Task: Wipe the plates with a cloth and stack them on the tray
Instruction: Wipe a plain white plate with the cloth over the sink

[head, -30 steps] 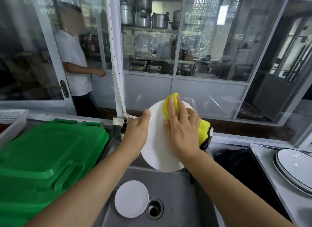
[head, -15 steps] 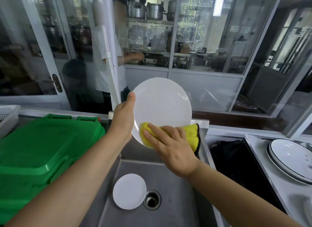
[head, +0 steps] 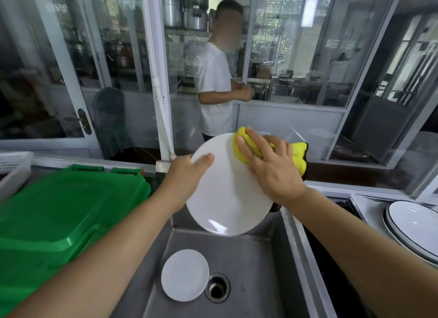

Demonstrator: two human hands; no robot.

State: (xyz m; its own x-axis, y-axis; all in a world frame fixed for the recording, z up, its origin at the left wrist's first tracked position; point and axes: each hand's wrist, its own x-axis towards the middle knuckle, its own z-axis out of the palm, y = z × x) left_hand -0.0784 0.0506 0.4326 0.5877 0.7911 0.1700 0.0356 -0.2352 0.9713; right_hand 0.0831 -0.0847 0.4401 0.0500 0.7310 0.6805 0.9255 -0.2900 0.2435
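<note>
I note a small plate (head: pixel 184 275) lying in the sink (head: pixel 260 258), above which my left hand (head: pixel 187 178) grips the large plate (head: pixel 227 194) by its edge and my right hand (head: pixel 272 168) presses the yellow cloth (head: pixel 251 147) flat-fingered against its upper face.

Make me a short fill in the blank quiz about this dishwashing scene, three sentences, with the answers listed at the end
1. The right hand presses a ______ cloth against the large white plate.
2. The left hand grips that plate by its ______ edge.
3. A small white plate lies in the sink just left of the ______.

Answers: yellow; left; drain
</note>
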